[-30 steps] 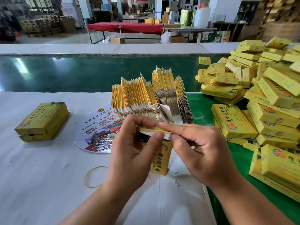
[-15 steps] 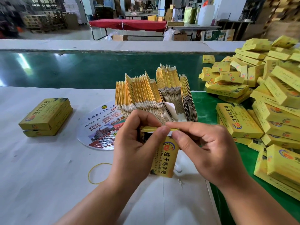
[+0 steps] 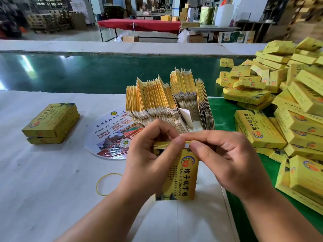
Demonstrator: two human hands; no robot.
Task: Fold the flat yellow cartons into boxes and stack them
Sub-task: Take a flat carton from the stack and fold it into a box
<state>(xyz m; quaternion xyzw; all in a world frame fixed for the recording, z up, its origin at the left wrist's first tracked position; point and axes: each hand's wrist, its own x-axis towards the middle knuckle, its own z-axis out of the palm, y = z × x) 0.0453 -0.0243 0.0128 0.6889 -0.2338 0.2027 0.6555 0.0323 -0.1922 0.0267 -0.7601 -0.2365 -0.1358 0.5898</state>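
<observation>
I hold one yellow carton point(image 3: 179, 179) upright above the white table point(image 3: 43, 189). My left hand point(image 3: 148, 154) grips its left side, thumb on the top flap. My right hand point(image 3: 225, 158) pinches the same top flap from the right. Just behind my hands stands a fanned bundle of flat yellow cartons point(image 3: 167, 100) on edge. Two folded boxes point(image 3: 51, 123) lie stacked at the left. A big pile of folded boxes point(image 3: 283, 105) covers the right side.
A round printed fan point(image 3: 111, 135) lies under the bundle. A yellow rubber band point(image 3: 106, 183) lies on the table near my left wrist. A green conveyor belt point(image 3: 87, 72) runs across behind the table. A green mat point(image 3: 220, 109) lies under the pile.
The carton has come up more upright and nearer to me, showing its printed front. Both hands stay on its top flap, pressing it closer to the box.
</observation>
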